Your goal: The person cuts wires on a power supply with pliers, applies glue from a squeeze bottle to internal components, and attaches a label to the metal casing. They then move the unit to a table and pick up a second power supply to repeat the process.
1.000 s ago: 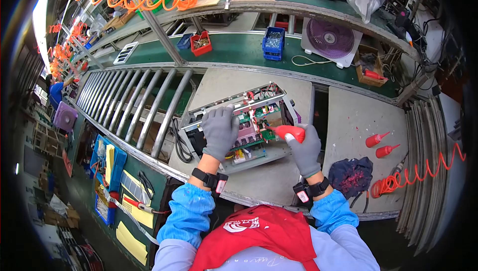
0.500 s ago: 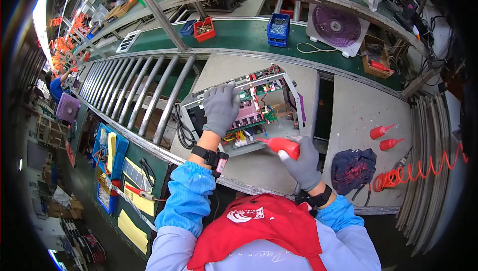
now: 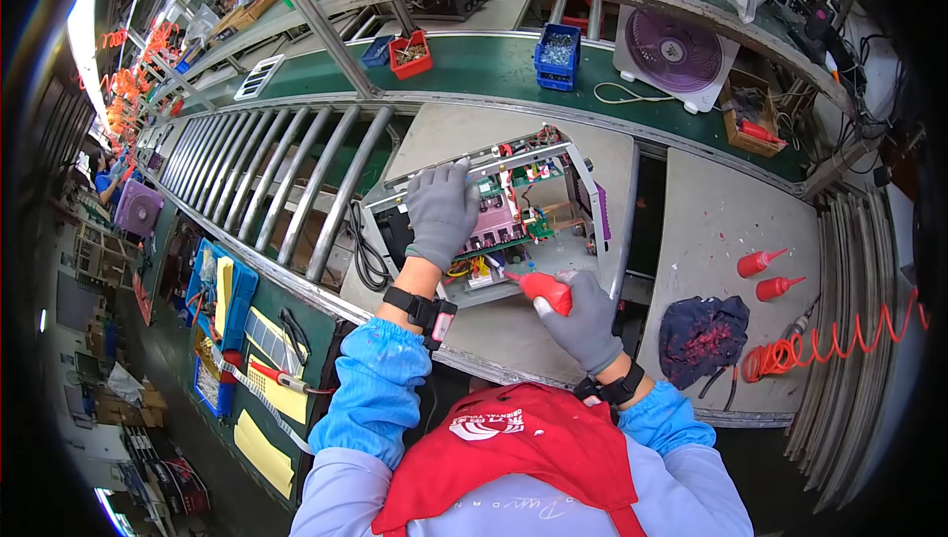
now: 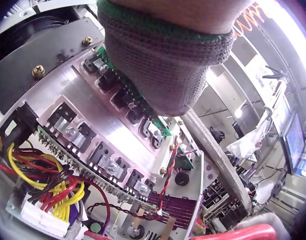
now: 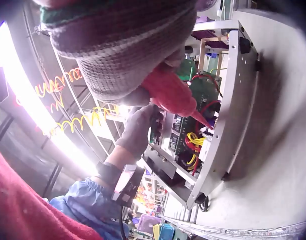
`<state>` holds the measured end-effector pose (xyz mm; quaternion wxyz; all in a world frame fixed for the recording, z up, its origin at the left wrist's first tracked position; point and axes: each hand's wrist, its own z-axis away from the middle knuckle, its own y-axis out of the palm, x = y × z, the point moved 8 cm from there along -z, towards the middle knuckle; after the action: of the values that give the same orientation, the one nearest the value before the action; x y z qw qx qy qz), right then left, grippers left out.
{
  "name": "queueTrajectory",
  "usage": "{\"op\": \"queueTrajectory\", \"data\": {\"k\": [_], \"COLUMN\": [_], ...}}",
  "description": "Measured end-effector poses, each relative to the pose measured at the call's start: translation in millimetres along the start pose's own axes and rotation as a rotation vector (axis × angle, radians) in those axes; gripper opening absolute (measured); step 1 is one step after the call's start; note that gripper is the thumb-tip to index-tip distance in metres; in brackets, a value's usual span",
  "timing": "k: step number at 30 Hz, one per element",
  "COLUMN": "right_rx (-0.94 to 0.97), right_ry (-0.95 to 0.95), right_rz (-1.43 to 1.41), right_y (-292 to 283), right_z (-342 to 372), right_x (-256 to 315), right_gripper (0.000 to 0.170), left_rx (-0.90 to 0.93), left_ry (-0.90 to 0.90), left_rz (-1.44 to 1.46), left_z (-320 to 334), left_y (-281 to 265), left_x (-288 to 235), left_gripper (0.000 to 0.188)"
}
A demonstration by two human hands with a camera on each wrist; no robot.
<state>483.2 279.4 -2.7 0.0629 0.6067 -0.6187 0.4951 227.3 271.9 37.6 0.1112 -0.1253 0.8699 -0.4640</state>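
Observation:
An open metal chassis (image 3: pixel 595 187) filled with circuit boards lies in front of me. My gloved left hand (image 3: pixel 441 213) holds its upper rail, fingers bent over the edge. In the gloved right hand (image 3: pixel 588 320) I grip a red squeeze bottle (image 3: pixel 545 292), its thin nozzle pointing left into the chassis. The right wrist view has the nozzle tip close to a white connector with yellow wires (image 5: pixel 193 142). In the left wrist view, transistors (image 4: pixel 113 165) line a metal heat sink; the glove hides part of it, and the left fingertips are out of sight.
Two more red bottles (image 3: pixel 758 263) lie on the right panel, near a dark stained cloth (image 3: pixel 701 340) and an orange coiled hose (image 3: pixel 839 340). Metal rollers (image 3: pixel 286 187) run off to the left. Behind stand a blue bin (image 3: pixel 558 55), a red bin (image 3: pixel 410 55) and a purple fan (image 3: pixel 673 51).
The right hand has drawn the bottle back from the chassis middle toward its near edge, then slightly left. My left hand keeps its hold on the rail.

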Motion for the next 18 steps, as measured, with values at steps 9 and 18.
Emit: {"op": "queueTrajectory", "data": {"k": [9,18], "right_rx": [-0.001,-0.045], "right_ry": [-0.006,0.234], "right_rz": [0.022,-0.069], "right_y": [0.8,13.0], "right_z": [0.5,6.6], "right_x": [-3.0,-38.8], "right_gripper": [0.041,0.040], "left_rx": [-0.015,0.008], "left_ry": [0.012,-0.003], "left_rz": [-0.004,0.012], "left_z": [-0.5,-0.9], "left_y": [-1.1,-0.9], "left_x": [-1.6,-1.2], "left_gripper": [0.038,0.039]}}
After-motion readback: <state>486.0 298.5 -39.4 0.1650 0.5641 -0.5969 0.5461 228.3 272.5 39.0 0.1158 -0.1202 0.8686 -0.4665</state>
